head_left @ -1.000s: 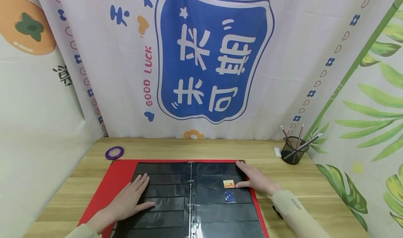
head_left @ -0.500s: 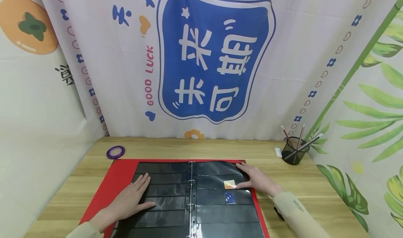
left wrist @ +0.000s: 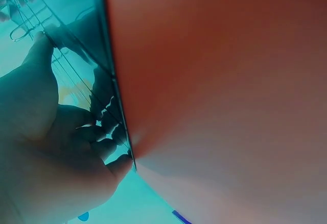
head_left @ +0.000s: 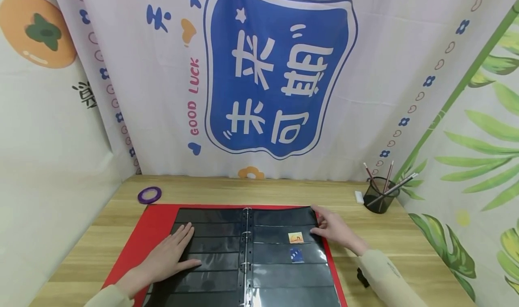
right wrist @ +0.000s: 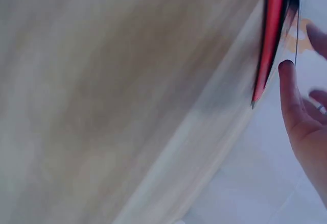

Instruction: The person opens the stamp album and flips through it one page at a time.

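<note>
A red ring-bound stamp album (head_left: 156, 219) lies spread on the wooden table, its black pages lined with clear strip pockets. Two small stamp-like squares sit in the right page (head_left: 292, 275): a yellow-orange one (head_left: 295, 238) and, below it, a dark blue one (head_left: 296, 255). My left hand (head_left: 168, 257) rests on the left page with its fingers extended. At the right page's upper outer corner is my right hand (head_left: 334, 228), thumb and forefinger apart. The right wrist view shows the forefinger (right wrist: 288, 89) at the thin page edge, with the page raised off the red cover.
A purple tape roll (head_left: 149, 194) lies behind the album at left. At the back right stand a black mesh pen cup (head_left: 375, 202) with several pencils and a white eraser (head_left: 358, 197). A small black object (head_left: 362, 277) lies under the right forearm. A printed curtain hangs behind.
My right hand has drawn back slightly to the right, from lying over the page's outer edge to the corner. The page bulged up, then its corner rose. The left hand stays put.
</note>
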Tool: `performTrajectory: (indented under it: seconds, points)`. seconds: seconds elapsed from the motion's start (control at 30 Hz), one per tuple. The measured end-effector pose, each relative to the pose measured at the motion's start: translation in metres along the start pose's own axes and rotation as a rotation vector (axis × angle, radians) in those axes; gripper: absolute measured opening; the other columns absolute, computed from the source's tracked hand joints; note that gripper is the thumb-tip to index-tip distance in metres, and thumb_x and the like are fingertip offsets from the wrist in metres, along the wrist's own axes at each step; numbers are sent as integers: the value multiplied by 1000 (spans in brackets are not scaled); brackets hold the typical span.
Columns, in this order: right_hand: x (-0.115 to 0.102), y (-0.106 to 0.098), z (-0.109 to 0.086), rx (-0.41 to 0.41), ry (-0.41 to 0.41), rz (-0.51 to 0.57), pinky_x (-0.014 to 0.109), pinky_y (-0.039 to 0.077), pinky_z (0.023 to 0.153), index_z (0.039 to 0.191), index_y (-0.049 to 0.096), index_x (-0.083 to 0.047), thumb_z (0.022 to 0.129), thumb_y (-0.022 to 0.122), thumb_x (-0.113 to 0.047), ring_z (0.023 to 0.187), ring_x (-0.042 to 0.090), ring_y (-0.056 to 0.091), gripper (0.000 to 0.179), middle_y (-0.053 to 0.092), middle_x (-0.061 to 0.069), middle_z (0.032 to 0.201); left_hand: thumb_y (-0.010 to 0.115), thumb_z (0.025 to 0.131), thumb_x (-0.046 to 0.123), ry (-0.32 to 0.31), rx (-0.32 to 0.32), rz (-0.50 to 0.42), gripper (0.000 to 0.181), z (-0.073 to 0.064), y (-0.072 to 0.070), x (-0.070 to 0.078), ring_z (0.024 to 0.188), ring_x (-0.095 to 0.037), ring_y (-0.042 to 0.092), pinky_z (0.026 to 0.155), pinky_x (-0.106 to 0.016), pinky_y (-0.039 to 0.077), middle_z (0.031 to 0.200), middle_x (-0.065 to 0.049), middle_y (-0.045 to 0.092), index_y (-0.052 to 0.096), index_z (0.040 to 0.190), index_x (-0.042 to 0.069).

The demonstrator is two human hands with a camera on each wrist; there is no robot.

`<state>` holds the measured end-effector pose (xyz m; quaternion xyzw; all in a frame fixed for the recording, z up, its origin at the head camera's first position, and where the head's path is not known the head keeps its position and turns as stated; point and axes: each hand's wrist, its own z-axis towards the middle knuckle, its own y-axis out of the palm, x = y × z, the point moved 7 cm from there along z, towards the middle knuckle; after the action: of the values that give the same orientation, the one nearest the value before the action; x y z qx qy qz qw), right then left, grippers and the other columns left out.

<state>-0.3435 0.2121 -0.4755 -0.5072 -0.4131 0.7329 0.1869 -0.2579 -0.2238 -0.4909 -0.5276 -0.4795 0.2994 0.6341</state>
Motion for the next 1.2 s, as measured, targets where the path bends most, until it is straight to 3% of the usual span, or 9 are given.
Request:
performTrajectory:
  seconds: [0.13, 0.27, 0.4, 0.53, 0.67, 0.8, 1.0, 1.2]
  points:
    - [4, -3, -4, 67, 99, 139, 23, 58, 69, 147, 35, 8, 85, 75, -6, 86, 21, 70, 75, 59, 28, 129, 59, 83, 70, -2, -1, 0, 103, 0, 1, 0, 143, -49, 35, 109, -63, 39, 157, -27, 33, 37, 149, -5]
    - [10, -3, -9, 38, 206, 274, 24, 58, 63, 141, 37, 14, 88, 72, -6, 83, 18, 70, 68, 64, 27, 116, 60, 83, 70, -6, -4, -4, 102, 0, 2, 0, 143, -49, 35, 109, -63, 39, 158, -27, 33, 37, 149, -5]
    - [12, -1, -16, -71, 254, 403, 25, 60, 64, 128, 50, 19, 91, 68, -11, 75, 11, 67, 50, 71, 14, 93, 60, 83, 70, -8, -6, -4, 102, 0, 2, 0, 143, -49, 35, 109, -63, 39, 157, -27, 33, 37, 149, -5]
    - [9, 1, -24, -219, 238, 480, 24, 61, 64, 108, 62, 17, 94, 64, -12, 63, 3, 63, 33, 63, -1, 71, 60, 84, 69, -5, -7, -6, 102, 0, 3, 0, 143, -49, 35, 109, -64, 39, 158, -27, 33, 37, 149, -5]
    - [2, -2, -30, -307, 219, 542, 23, 61, 66, 103, 64, 15, 96, 61, -12, 64, 2, 63, 28, 62, -5, 73, 59, 84, 70, -4, -4, -3, 102, 0, 3, -1, 143, -49, 35, 109, -64, 39, 157, -27, 34, 37, 149, -5]
    - [-4, -9, -30, -319, 240, 581, 21, 60, 69, 103, 63, 12, 98, 59, -13, 67, 1, 62, 26, 62, -6, 77, 60, 84, 69, -3, 2, -11, 102, -1, 2, -1, 142, -50, 36, 109, -64, 39, 157, -27, 34, 37, 149, -6]
    - [-23, -27, -21, -314, 258, 617, 20, 59, 69, 93, 60, -3, 100, 57, -18, 63, -1, 55, 17, 50, -10, 69, 61, 84, 68, 1, 1, -24, 101, 0, 1, 0, 142, -50, 35, 109, -64, 38, 157, -28, 33, 37, 149, -6]
    - [-51, -46, -8, -277, 255, 609, 21, 60, 73, 118, 57, 13, 101, 56, -21, 69, 1, 59, 38, 56, -9, 76, 63, 84, 66, 14, 18, -20, 100, 0, -2, 2, 142, -51, 36, 108, -64, 39, 156, -28, 34, 38, 148, -7]
